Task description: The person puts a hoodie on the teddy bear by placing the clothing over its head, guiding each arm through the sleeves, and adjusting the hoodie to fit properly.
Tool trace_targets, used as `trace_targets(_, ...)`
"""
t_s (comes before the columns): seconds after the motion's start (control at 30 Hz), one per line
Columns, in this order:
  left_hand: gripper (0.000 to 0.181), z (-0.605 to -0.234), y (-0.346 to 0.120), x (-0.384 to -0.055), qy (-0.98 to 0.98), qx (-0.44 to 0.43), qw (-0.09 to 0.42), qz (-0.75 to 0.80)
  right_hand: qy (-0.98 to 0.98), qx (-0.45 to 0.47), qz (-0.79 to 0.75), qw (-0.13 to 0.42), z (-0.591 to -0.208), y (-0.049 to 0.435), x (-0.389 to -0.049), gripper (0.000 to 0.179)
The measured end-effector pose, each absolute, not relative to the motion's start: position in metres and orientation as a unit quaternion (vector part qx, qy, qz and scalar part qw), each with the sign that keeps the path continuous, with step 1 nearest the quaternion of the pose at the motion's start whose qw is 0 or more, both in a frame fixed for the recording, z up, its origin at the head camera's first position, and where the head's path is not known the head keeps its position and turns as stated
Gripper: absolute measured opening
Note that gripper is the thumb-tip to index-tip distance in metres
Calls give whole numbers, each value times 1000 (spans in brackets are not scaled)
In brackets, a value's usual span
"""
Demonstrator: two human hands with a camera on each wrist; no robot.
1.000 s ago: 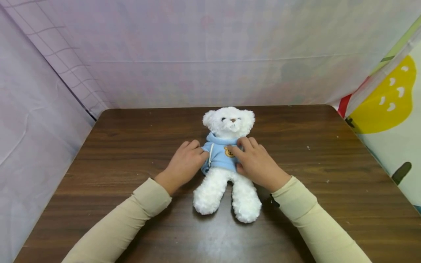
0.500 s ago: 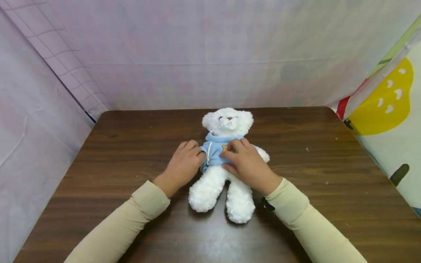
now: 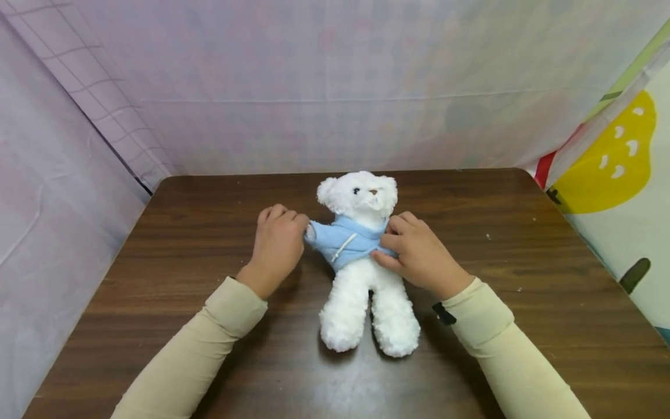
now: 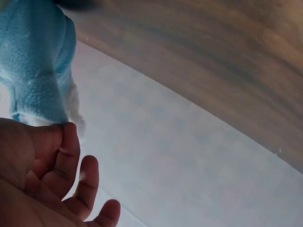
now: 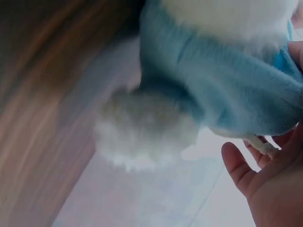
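Observation:
A white plush teddy bear (image 3: 342, 317) lies face up, its feet toward me, wearing a light blue hoodie (image 3: 327, 238) with a white drawstring. Over on the left, my left hand (image 3: 277, 241) pinches the cuff of one sleeve between thumb and index finger and draws it out sideways. White fur pokes out beside that sleeve (image 4: 31, 71) in the left wrist view. My right hand (image 3: 421, 250) grips the hoodie's front on the other side of the chest. Its fingers cover the printed bear patch. The right wrist view shows a fluffy white arm (image 5: 147, 130) coming from the hoodie.
The bear rests on a brown wood-grain table (image 3: 173, 262). Behind it hangs a pale printed cloth (image 3: 335, 99). A white cloth (image 3: 57, 203) is at the left, and a panel with a yellow shape (image 3: 609, 166) stands at the right.
My left hand has moved left and up, stretching the sleeve outward. My right hand shifted left across the chest, then back right, now bunching the hoodie. The bear's head has turned toward the right.

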State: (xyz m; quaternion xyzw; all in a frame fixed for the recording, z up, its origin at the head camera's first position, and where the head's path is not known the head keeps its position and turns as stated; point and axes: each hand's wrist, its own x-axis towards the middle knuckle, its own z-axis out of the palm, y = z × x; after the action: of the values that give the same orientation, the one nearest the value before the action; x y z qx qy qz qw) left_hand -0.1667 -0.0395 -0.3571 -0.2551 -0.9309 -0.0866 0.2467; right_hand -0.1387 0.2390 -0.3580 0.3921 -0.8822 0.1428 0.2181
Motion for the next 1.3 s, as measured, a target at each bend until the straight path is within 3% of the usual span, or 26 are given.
trace_targets(0.2, 7, -356, -43, -169, -939, -263, 175, -135, -890, 383, 163, 184, -358, 241, -136, 22)
trace_targets(0.33, 14, -359, -46, -164, -927, -287, 145, -192, -886, 377, 188, 194, -359, 233, -132, 33)
trace_targets(0.47, 15, -360, -43, -160, -921, -308, 160, -180, -884, 378, 170, 218, -355, 216, -131, 32)
trace_targets(0.63, 20, -360, -36, -157, -922, -314, 178, -140, -906, 366, 106, 186, -352, 195, -130, 36)
trace_targets(0.9, 8, -366, -30, -159, -924, -305, 212, -94, -909, 357, 80, 201, -358, 184, -131, 2)
trace_targets(1.07, 11, -359, -35, -167, -930, -264, 238, -90, -903, 381, 54, 190, -356, 186, -132, 20)
trace_targets(1.3, 10, -350, -38, -175, -945, -247, 180, -113, -897, 410, 32, 163, -345, 193, -133, 33)
